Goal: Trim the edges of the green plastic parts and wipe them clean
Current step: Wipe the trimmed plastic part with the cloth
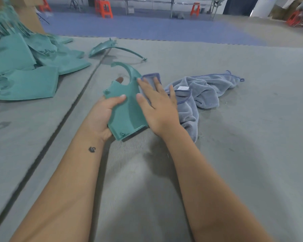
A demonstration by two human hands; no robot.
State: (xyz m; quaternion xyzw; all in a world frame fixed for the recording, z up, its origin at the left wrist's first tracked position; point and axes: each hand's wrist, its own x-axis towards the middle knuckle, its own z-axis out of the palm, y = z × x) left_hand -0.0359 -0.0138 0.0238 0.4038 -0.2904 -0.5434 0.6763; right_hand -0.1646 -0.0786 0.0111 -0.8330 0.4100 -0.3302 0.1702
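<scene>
Your left hand (103,112) grips one green part (125,109); right hand (157,105) flat on cloth (196,95) beside it; pile (24,70) awaits.

We see the pile of green parts (23,70) cut off by the left edge and blurred. Beside that pile, the left hand (101,116) hides its fingers behind the held part (125,109), only one fingertip showing.

parts pile (23,67) far left, cloth (203,91) right of held part (126,109)
</scene>
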